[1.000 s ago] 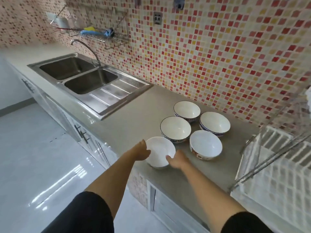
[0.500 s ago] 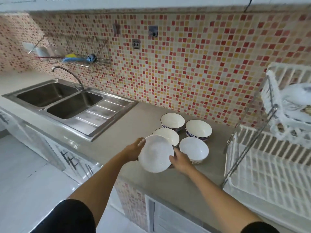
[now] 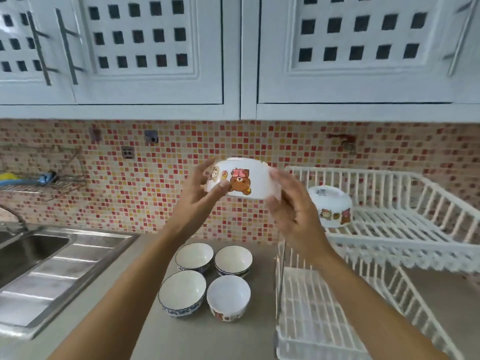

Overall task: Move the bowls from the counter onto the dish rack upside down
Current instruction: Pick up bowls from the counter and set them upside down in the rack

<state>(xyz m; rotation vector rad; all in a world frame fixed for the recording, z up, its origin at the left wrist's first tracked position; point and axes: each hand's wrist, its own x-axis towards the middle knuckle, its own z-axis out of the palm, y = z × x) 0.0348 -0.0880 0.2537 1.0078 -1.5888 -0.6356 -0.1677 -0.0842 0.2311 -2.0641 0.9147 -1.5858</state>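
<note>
A white bowl with cartoon bear pictures [image 3: 246, 179] is held upside down in the air in front of the tiled wall. My left hand [image 3: 197, 193] grips its left side and my right hand [image 3: 293, 209] grips its right side. The bowl hangs just left of the white dish rack's upper tier [image 3: 405, 227], where another bear bowl [image 3: 331, 209] stands upside down. Several bowls remain upright on the grey counter [image 3: 109, 313] below my hands: two blue-patterned ones [image 3: 194, 255] [image 3: 181, 293], a third at the back right [image 3: 233, 259] and a bear-patterned one [image 3: 228, 297].
The rack's lower tier [image 3: 311, 320] sits on the counter at the right. A steel sink with drainboard [image 3: 46, 271] lies at the left. White wall cabinets [image 3: 233, 48] hang overhead. A wire shelf [image 3: 39, 181] is fixed to the wall at the far left.
Both hands lifted the bowl off the counter, raised it to the rack's upper tier and turned it upside down. My view tilted upward and rightward.
</note>
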